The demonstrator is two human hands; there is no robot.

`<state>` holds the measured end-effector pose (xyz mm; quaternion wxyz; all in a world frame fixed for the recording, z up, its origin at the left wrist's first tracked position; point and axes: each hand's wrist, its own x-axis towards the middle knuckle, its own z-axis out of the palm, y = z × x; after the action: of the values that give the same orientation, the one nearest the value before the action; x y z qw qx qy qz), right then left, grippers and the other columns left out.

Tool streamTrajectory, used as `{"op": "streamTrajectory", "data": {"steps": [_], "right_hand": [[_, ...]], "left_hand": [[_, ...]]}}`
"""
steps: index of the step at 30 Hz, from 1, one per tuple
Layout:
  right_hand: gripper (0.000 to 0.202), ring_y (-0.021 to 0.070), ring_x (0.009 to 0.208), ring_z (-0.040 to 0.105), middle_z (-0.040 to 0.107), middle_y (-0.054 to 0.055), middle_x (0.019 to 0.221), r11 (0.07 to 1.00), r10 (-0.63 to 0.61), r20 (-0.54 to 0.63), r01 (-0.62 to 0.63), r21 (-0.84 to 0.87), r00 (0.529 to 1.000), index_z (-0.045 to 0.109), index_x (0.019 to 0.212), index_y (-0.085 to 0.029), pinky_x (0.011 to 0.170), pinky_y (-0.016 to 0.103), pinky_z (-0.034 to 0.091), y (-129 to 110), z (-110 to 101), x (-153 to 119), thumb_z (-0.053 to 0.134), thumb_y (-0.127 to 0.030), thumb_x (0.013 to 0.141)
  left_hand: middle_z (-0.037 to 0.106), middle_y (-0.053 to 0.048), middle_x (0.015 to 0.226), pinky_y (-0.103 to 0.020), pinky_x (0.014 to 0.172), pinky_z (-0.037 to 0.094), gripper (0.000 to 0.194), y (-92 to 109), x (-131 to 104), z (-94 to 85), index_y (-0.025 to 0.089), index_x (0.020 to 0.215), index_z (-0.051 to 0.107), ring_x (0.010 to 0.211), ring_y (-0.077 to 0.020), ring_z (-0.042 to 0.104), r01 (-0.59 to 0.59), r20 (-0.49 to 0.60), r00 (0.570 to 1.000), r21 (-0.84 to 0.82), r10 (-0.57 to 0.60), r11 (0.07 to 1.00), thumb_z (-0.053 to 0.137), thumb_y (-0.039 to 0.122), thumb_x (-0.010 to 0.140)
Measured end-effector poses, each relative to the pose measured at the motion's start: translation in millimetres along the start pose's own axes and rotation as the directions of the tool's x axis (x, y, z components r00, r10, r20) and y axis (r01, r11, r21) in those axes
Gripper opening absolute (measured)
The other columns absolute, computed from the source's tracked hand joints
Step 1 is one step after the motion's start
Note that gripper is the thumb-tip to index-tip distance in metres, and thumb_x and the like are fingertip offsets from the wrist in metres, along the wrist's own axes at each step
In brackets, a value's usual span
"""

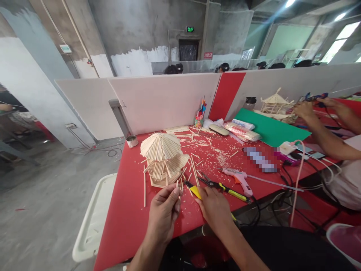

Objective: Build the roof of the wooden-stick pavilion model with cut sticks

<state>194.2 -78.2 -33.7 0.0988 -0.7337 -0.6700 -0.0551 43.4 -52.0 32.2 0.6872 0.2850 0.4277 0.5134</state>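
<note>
Pinched between thumb and fingers, a short thin wooden stick (177,184) points up from my left hand (165,210). My right hand (214,206) is closed around yellow-handled pliers (195,191), whose dark jaws point left towards the stick. Whether the jaws touch the stick I cannot tell. Just beyond both hands stands a model pavilion (161,158) built of pale wooden sticks, with a conical roof. A second pair of pliers with yellow and black handles (232,192) lies to the right of my right hand. Loose sticks (194,169) lie beside the model.
A pink glue gun (238,180) with its cable lies on the red table (124,214). Behind are a tin (132,141), a pen cup (199,120), bagged sticks (244,132) and a green board (272,128). At right, a co-worker's hands (306,110) work near another stick model (276,103).
</note>
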Motion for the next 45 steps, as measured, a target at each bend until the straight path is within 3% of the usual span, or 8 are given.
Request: {"op": "streamTrajectory", "data": {"steps": [5,9,14,22,30,35,38,45], "right_hand": [[0.037,0.0246,0.095,0.066,0.068,0.014,0.105,0.961,0.087,-0.085,-0.061,0.270,0.993,0.055,0.126,-0.012,0.076,0.033,0.053,5,-3,-5,0.037,-0.023,0.094],[0.045,0.0215,0.103,0.066,0.069,0.012,0.112,0.816,0.102,-0.080,-0.037,0.577,0.992,0.057,0.125,-0.015,0.082,0.029,0.054,19,-17,-33,0.031,-0.040,0.097],[0.043,0.0182,0.087,0.070,0.073,0.008,0.101,0.724,0.075,0.092,-0.118,0.680,0.993,0.056,0.129,-0.019,0.073,0.024,0.055,17,-13,-71,0.033,-0.035,0.097],[0.042,0.0173,0.080,0.070,0.073,0.008,0.092,0.749,0.108,0.218,-0.224,0.624,0.970,0.056,0.131,-0.021,0.067,0.021,0.052,1,-8,-78,0.034,-0.023,0.094],[0.041,0.0193,0.089,0.070,0.072,0.009,0.105,0.753,0.114,0.096,-0.149,0.641,0.989,0.057,0.128,-0.020,0.078,0.027,0.055,2,-15,-74,0.032,-0.028,0.097],[0.037,0.0222,0.102,0.066,0.069,0.010,0.112,0.781,0.143,-0.071,-0.069,0.621,0.987,0.059,0.121,-0.020,0.084,0.032,0.054,4,-19,-69,0.035,-0.034,0.097],[0.035,0.0208,0.101,0.067,0.068,0.010,0.113,0.776,0.154,-0.122,-0.043,0.629,0.980,0.055,0.122,-0.018,0.084,0.031,0.054,3,-21,-64,0.035,-0.032,0.096],[0.034,0.0212,0.091,0.068,0.071,0.008,0.102,0.722,0.157,-0.059,-0.074,0.688,0.986,0.056,0.112,-0.020,0.072,0.028,0.053,-5,-38,-40,0.033,-0.041,0.098]], "left_hand": [[0.052,0.005,0.045,-0.017,0.031,0.025,0.032,-9,6,-10.3,0.016,0.077,0.069,0.033,-0.0050,0.034,-0.127,0.045,0.992,0.321,0.119,0.939,0.075,0.045,0.066],[0.060,-0.002,0.061,-0.023,0.053,0.043,0.020,-29,14,-30.2,0.017,0.070,0.073,0.056,-0.0134,0.056,-0.475,0.327,0.874,0.735,0.361,0.484,0.063,0.031,0.080],[0.063,-0.005,0.069,-0.025,0.063,0.045,0.026,-57,20,-43.7,0.017,0.075,0.072,0.066,-0.0162,0.059,-0.563,0.499,0.802,0.815,0.328,0.137,0.050,0.021,0.088],[0.056,-0.004,0.072,-0.023,0.062,0.044,0.029,-66,23,-44.6,0.017,0.074,0.066,0.063,-0.0139,0.056,-0.609,0.583,0.745,0.793,0.324,-0.026,0.043,0.019,0.092],[0.060,-0.005,0.079,-0.027,0.067,0.045,0.020,-54,17,-35.4,0.020,0.076,0.059,0.072,-0.0169,0.058,-0.543,0.463,0.811,0.823,0.357,0.168,0.045,0.023,0.090],[0.053,0.004,0.053,-0.022,0.050,0.039,0.018,-44,11,-20.0,0.020,0.077,0.057,0.047,-0.0114,0.049,-0.300,0.246,0.953,0.704,0.175,0.644,0.052,0.033,0.088],[0.054,0.005,0.051,-0.019,0.038,0.033,0.028,-37,6,-9.7,0.017,0.092,0.064,0.039,-0.0086,0.043,-0.110,0.156,0.987,0.512,0.033,0.852,0.065,0.041,0.077],[0.056,0.004,0.052,-0.014,0.032,0.032,0.032,-25,-4,1.1,0.014,0.076,0.063,0.036,-0.0047,0.042,0.013,0.126,0.990,0.325,-0.057,0.946,0.076,0.043,0.067]]}}
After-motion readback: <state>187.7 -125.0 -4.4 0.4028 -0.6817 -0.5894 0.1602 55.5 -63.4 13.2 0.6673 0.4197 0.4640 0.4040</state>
